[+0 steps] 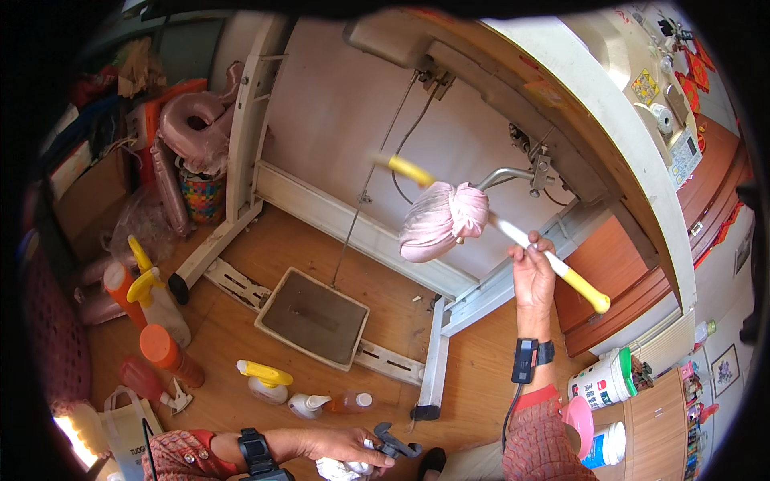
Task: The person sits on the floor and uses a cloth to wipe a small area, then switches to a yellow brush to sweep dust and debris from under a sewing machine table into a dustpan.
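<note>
My right hand (534, 273) grips a white rod with a yellow end (559, 270), partway along its shaft. The rod passes behind a knotted pink cloth bundle (445, 219) on a bent metal lever (502, 174) under a sewing machine table. A yellow section (412, 171) emerges beyond the bundle, its tip blurred. Low in the picture, my left hand (349, 448) is closed around a dark grey trigger sprayer head (396, 442). White crumpled cloth (343, 469) shows under that hand; the sprayer's body is hidden.
A foot pedal (313, 318) joins a thin vertical rod (373, 171) between white table legs (433, 361). On the wooden floor stand spray bottles (263, 382), an orange bottle (171, 355) and a tote bag (123, 433). White buckets (601, 379) are at right, foil balloons (195, 129) at left.
</note>
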Demonstrator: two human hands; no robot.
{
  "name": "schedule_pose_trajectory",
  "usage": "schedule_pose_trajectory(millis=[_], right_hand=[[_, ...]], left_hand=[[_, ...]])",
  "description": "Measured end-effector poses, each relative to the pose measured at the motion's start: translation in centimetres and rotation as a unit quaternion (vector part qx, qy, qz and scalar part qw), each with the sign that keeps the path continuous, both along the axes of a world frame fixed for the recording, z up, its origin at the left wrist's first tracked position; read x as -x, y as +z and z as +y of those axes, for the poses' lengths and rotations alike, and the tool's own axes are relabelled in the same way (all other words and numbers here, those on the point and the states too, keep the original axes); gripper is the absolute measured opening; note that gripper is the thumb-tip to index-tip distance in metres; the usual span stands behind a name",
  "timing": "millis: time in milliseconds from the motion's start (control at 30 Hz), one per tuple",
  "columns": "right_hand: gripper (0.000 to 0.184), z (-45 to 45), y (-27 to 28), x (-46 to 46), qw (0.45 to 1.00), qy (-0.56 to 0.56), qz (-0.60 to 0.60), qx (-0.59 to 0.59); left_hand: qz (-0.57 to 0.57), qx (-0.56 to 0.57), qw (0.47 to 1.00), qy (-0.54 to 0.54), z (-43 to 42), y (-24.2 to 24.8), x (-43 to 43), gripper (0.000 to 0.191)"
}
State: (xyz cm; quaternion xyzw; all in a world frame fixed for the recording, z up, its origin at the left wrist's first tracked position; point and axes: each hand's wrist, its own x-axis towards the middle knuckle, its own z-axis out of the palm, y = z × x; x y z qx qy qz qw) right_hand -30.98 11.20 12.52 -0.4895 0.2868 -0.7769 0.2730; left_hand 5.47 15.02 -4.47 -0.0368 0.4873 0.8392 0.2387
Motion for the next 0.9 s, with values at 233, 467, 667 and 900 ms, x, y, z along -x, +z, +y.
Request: schedule_pose_trajectory(millis=[233, 467, 667, 900], right_hand=[[0.014, -5.0, 0.8, -2.0, 0.999, 0.006, -0.032, 0.024], [0.013, -0.4, 1.6, -0.7, 0.992, -0.052, 0.043, -0.104], [0.010, -3.2, 2.6, -1.6, 0.998, 0.003, -0.031, 0.056], [0.012, -2.4, 2.1, -2.4, 0.990, -0.023, 0.064, -0.122]], left_hand=[[0.029, 0.029, 0.999, 0.027, 0.2, -0.4, 0.4, 0.039], [0.007, 0.017, 0.999, 0.031, 0.1, 0.5, 0.0, 0.037], [-0.001, 0.004, 1.000, 0.027, 0.1, 0.5, 0.4, 0.037], [-0.001, 0.012, 0.999, 0.043, 0.2, 0.8, 0.3, 0.038]])
